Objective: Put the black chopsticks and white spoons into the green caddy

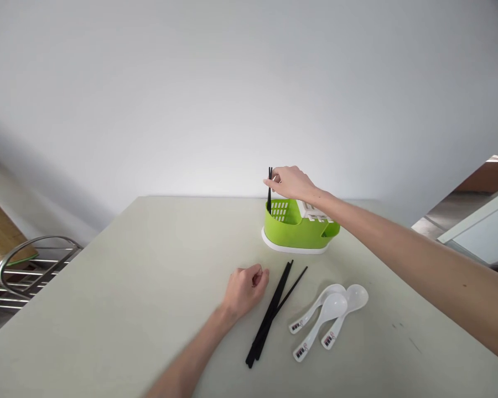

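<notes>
My right hand (292, 182) reaches out over a green cutlery holder (294, 228) on a white base. Its fingers pinch black chopsticks (269, 190) that stand upright with their lower ends in the holder's left compartment. My left hand (245, 287) rests on the table in a loose fist, with nothing visible in it. Just right of that hand lie several black chopsticks (274, 309) in a slanted bundle. Three white soup spoons (327, 315) lie side by side to the right of the bundle.
The pale table (128, 309) runs back to a white wall. A metal wire rack (20, 271) stands at the table's left edge, with a wooden board behind it. A counter and a white panel show at the far right.
</notes>
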`<state>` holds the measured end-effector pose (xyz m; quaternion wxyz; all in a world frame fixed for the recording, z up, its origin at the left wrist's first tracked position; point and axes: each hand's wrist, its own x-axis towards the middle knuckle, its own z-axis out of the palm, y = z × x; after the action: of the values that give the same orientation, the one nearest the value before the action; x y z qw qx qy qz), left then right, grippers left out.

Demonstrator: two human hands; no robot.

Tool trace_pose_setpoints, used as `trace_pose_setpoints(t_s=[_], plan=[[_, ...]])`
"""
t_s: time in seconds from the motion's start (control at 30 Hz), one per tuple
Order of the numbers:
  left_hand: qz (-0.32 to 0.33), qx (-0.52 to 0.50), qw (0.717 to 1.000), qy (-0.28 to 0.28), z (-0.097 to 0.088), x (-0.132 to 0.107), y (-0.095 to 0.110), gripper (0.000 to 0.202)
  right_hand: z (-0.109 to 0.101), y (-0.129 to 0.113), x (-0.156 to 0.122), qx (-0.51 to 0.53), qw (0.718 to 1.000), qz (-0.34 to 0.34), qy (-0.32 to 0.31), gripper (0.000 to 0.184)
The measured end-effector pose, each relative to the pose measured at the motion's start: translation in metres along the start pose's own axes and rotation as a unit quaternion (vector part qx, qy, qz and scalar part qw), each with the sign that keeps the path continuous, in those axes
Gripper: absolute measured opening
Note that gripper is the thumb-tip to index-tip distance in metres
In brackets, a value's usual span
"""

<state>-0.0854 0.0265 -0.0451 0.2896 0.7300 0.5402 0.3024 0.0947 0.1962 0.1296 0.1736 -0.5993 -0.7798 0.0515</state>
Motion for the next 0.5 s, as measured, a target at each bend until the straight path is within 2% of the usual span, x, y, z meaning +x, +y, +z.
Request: trace_pose_setpoints(t_s=[0.1, 0.2, 0.33, 0.5], plan=[[0.017, 0.015, 1.0, -0.019, -0.001, -0.001, 0.001, 0.042, -0.014, 0.001, -0.021, 0.018, 0.999, -0.011, 0.026, 0.032], [0.038, 0.027, 0.998, -0.043, -0.001, -0.002, 0.004, 0.038, -0.035, 0.004, -0.057, 0.031, 0.996, -0.043, 0.073, 0.033], [0.067, 0.058, 0.993, -0.082, -0.001, -0.007, 0.007, 0.029, -0.056, 0.016, -0.13, 0.069, 0.987, -0.108, 0.091, 0.023], [0.075, 0.105, 0.987, -0.096, -0.001, -0.011, 0.006, 0.025, -0.05, 0.052, -0.223, 0.072, 0.979, -0.183, 0.05, 0.017]])
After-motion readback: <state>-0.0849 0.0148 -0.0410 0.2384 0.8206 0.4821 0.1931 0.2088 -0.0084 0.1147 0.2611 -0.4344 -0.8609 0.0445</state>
